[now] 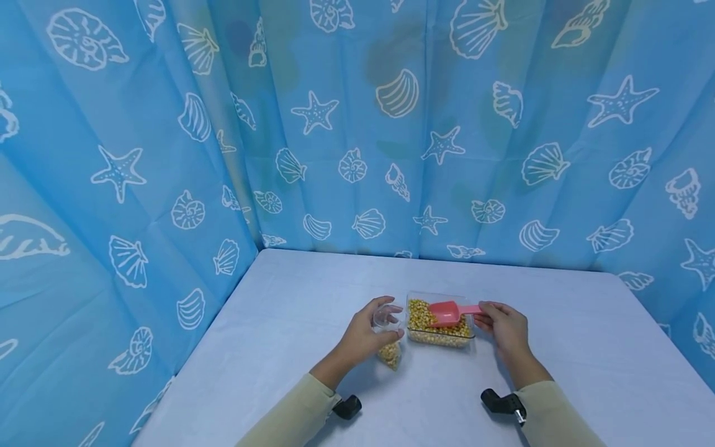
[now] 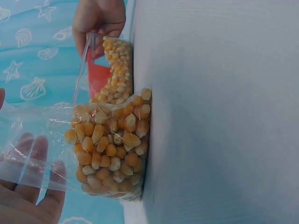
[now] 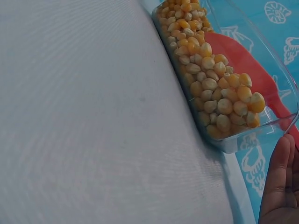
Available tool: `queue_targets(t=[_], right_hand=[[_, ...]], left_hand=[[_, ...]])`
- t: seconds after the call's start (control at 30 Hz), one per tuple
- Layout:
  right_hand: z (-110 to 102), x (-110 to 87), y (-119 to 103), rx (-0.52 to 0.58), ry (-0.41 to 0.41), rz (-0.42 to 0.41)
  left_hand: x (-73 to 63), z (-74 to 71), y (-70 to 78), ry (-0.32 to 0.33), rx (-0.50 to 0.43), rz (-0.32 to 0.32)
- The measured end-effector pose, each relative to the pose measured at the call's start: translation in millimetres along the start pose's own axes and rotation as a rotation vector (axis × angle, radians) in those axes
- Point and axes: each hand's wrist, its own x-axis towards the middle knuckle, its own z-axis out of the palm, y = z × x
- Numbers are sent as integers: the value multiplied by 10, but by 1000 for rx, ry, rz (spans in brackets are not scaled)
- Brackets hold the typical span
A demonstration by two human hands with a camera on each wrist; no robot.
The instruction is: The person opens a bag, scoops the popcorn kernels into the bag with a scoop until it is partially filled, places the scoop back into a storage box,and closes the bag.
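Note:
My left hand (image 1: 360, 335) holds a clear plastic bag (image 1: 390, 355) by its upper part, fingers and thumb curved around the wide mouth. Corn kernels (image 2: 110, 149) fill the bottom of the bag, which sits at the tabletop in the left wrist view. To its right stands a clear rectangular container (image 1: 441, 336) with more corn kernels (image 3: 219, 93) inside. My right hand (image 1: 509, 328) pinches the handle of a pink-red scoop (image 1: 444, 313) at the container's right end. The scoop's blade rests among the kernels, its front edge partly hidden by them.
A white cloth covers the table (image 1: 313, 279), with its back edge against a blue curtain (image 1: 357, 124) printed with shells and starfish. Another stretch of curtain runs along the left side. Black wrist mounts (image 1: 347, 407) stick out beside both sleeves.

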Motion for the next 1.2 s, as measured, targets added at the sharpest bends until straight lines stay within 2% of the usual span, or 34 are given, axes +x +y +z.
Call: queue_targets(t=[0.47, 0.67, 0.9, 1.2], right_hand=[[-30, -23, 87, 224, -73, 96], [-61, -5, 87, 323, -63, 160], [-95, -35, 32, 337, -66, 165], [-70, -93, -135, 344, -74, 117]], left_hand=[[-14, 2, -23, -9, -3, 18], [0, 11, -9, -14, -1, 27], [3, 15, -3, -16, 11, 29], [2, 4, 8, -17, 13, 30]])
